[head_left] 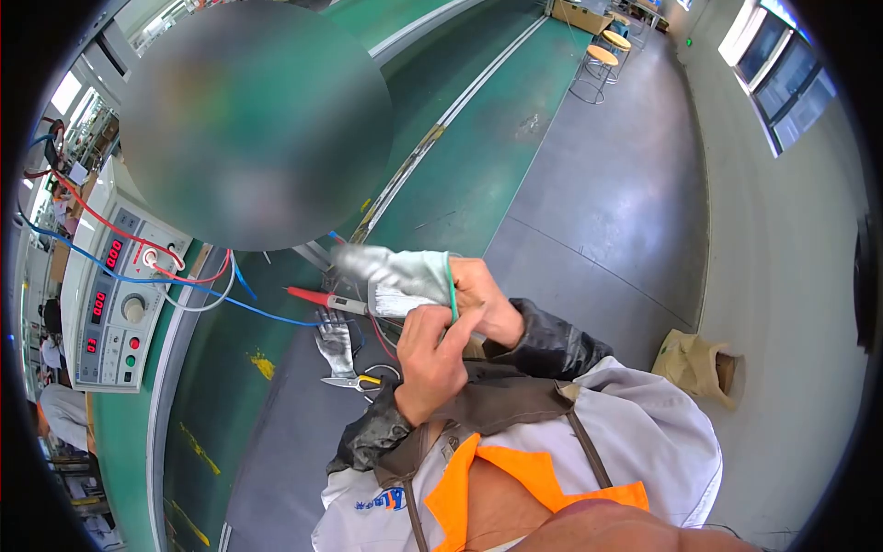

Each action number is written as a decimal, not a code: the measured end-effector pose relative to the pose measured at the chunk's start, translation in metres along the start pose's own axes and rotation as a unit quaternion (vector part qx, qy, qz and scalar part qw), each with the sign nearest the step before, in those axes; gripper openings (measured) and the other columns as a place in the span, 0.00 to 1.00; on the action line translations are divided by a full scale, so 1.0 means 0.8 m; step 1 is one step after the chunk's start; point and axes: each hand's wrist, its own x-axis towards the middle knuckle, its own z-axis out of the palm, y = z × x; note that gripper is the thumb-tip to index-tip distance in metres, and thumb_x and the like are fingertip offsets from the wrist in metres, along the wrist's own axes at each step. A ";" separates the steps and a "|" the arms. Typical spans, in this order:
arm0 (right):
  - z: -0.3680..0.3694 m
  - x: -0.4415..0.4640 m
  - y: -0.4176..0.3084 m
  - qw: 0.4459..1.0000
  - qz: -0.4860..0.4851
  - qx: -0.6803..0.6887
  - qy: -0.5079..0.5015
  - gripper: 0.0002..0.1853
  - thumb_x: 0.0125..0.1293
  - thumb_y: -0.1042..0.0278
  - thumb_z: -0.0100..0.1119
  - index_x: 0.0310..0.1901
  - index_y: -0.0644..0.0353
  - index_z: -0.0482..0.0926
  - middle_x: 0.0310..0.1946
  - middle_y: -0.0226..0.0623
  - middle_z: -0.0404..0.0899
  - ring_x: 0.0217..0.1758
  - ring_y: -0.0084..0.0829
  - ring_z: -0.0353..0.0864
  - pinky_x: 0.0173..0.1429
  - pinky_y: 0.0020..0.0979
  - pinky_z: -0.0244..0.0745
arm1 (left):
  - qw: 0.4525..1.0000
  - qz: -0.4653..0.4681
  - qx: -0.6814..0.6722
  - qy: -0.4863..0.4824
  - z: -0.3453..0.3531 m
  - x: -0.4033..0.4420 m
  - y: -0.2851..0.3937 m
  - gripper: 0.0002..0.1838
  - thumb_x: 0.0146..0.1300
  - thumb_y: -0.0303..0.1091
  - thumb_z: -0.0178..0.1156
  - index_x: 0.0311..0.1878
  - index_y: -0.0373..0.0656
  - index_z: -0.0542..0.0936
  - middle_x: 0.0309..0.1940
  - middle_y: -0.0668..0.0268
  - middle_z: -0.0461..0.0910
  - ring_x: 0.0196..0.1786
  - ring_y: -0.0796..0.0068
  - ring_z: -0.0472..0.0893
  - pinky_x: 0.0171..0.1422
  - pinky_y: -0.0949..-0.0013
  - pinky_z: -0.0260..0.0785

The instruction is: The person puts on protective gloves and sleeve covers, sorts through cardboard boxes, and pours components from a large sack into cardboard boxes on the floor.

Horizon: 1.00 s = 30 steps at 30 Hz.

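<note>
A white glove with a grey coating (409, 268) and a green-edged cuff covers the front of my right hand (483, 296); its bare wrist shows behind the cuff. My right fingers are inside the glove and smeared by motion. My bare left hand (430, 357) pinches the cuff near the green edge. Just beyond my hands lies a red and grey test probe (329, 300). Another grey-coated glove (335, 343) rests flat on the bench, beside scissors with yellow handles (361, 380).
A tester with red digital displays (120, 299) stands at left, with red and blue cables (207, 285) running from it. A long green bench (460, 175) extends away. Wooden-topped stools (602, 56) stand far off; a brown paper bag (692, 365) is on the floor at right. A blurred disc hides the upper left.
</note>
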 end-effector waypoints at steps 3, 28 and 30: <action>-0.032 0.000 0.004 0.988 -0.025 -0.149 -0.040 0.28 0.65 0.74 0.57 0.66 0.69 0.67 0.57 0.36 0.77 0.55 0.26 0.77 0.61 0.25 0.70 | 0.999 -0.006 -0.019 0.033 0.017 -0.001 0.000 0.22 0.46 0.14 0.60 0.48 0.40 0.82 0.31 0.59 0.72 0.32 0.60 0.75 0.36 0.67 0.68; -0.107 -0.101 0.015 0.974 0.132 -0.008 0.183 0.19 0.71 0.67 0.59 0.58 0.69 0.77 0.50 0.31 0.81 0.50 0.20 0.78 0.55 0.24 0.73 | 0.714 0.189 -0.673 0.033 -0.083 0.062 0.115 0.12 0.71 0.38 0.50 0.31 0.49 0.77 0.31 0.61 0.79 0.36 0.61 0.79 0.43 0.43 0.76; -0.117 -0.110 0.026 0.972 0.130 -0.008 0.193 0.18 0.70 0.67 0.59 0.57 0.69 0.77 0.49 0.31 0.81 0.49 0.19 0.78 0.54 0.24 0.73 | 0.678 0.214 -0.693 0.118 -0.057 0.023 0.134 0.12 0.71 0.37 0.50 0.31 0.49 0.77 0.32 0.61 0.79 0.36 0.61 0.79 0.42 0.43 0.76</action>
